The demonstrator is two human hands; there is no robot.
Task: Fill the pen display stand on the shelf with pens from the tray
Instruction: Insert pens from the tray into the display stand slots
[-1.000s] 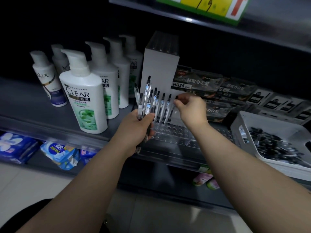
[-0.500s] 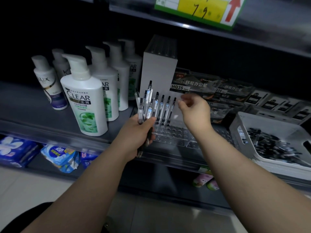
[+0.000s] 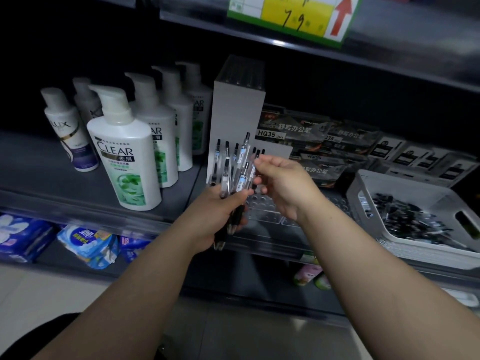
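Note:
My left hand (image 3: 220, 214) grips a bundle of clear pens (image 3: 240, 175) with black tips, held upright in front of the pen display stand (image 3: 265, 207). The stand is clear plastic with rows of holes and a white back card (image 3: 236, 113). Several pens (image 3: 227, 148) stand in its back row. My right hand (image 3: 284, 185) is just right of the bundle, and its thumb and fingertips pinch a pen at the bundle's right edge. The white tray (image 3: 363, 181) sits on the shelf at the right with many loose pens (image 3: 407, 219) inside.
White shampoo bottles (image 3: 124, 157) stand in rows left of the stand, with a smaller bottle (image 3: 67, 131) farther left. Dark pen boxes (image 3: 298, 131) lie behind the stand and tray. A yellow price sign (image 3: 291, 16) hangs overhead. Blue packs (image 3: 85, 240) fill the lower shelf.
My right hand has left the pens standing in the stand and moved left to the bundle. My left hand keeps holding the bundle in about the same place.

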